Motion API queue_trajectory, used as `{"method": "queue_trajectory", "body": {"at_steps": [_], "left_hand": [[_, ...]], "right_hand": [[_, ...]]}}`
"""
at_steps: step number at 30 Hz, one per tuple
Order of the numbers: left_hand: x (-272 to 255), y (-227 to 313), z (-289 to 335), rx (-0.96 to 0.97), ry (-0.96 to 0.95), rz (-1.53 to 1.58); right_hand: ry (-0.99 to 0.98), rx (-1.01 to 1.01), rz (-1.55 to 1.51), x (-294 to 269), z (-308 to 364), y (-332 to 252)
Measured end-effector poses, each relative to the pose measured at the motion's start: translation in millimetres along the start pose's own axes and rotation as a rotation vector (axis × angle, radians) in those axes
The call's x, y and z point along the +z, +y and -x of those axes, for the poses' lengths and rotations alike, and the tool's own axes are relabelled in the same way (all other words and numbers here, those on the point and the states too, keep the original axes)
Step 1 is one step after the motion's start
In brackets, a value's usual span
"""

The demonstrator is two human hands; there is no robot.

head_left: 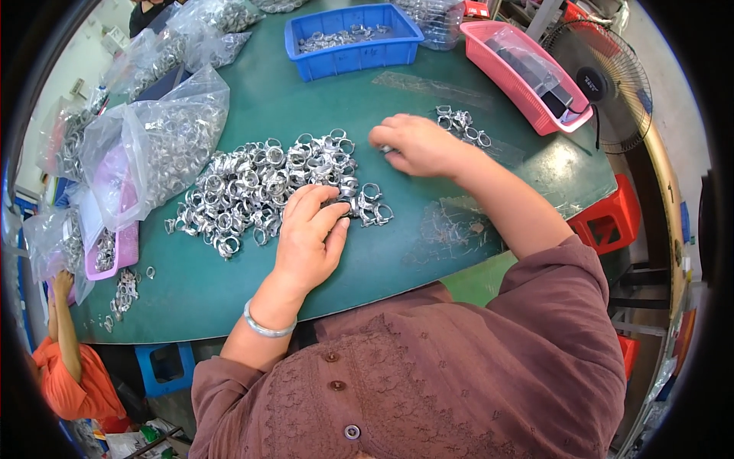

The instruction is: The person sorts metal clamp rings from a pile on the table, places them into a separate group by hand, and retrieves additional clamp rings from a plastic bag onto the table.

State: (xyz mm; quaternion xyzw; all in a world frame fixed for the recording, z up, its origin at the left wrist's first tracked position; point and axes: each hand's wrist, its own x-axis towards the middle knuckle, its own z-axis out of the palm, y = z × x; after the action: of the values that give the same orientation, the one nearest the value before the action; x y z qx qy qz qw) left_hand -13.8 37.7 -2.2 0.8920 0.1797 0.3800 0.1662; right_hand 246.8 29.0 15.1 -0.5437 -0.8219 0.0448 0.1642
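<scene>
Left forearm: A pale bracelet rings the wrist above the near edge of the green counter; the arm leans toward 1 o'clock.
Left hand: Palm down at the heap's 5 o'clock edge, fingers bent, fingertips at the metal; whether they grasp a piece, one cannot tell. Kept this low and light, it should steady the heap without spilling it.
Metal rings: Heaped silver on the counter, at 11 o'clock from the left hand. The loose pieces at the heap's 3 o'clock rim look easiest to lift; a tug at the tangle could drag neighbours along.
Right hand: Between the heap's 2 and 3 o'clock, its forearm coming in from 4, fingers curled to the thumb. A glint of metal suggests a ring pinched at the tips; a gentle squeeze should hold it.
Small cluster: More rings, just past the right hand at 2 o'clock. Any piece laid here would best be let go low and softly.
Clear bag: Filled with rings, at the heap's 10 o'clock.
Blue tray: Far off at 1 o'clock, rings across its floor.
</scene>
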Motion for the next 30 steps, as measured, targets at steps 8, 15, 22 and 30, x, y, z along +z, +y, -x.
{"method": "queue_trajectory", "body": {"at_steps": [8,15,22,30], "left_hand": [[0.7,-0.6,0.0,0.008,0.009,-0.029],[2.3,-2.2,1.2,-0.011,0.005,-0.007],[1.6,0.0,0.8,-0.011,0.003,-0.026],[1.6,-0.5,-0.1,0.001,0.019,-0.017]], "right_hand": [[0.054,-0.135,-0.041,-16.5,26.4,-4.3],[-0.174,-0.147,-0.246,-2.8,25.5,-29.2],[-0.103,-0.016,-0.252,3.6,29.9,-44.6],[-0.133,0.262,0.138,-24.0,34.2,-6.5]]}}
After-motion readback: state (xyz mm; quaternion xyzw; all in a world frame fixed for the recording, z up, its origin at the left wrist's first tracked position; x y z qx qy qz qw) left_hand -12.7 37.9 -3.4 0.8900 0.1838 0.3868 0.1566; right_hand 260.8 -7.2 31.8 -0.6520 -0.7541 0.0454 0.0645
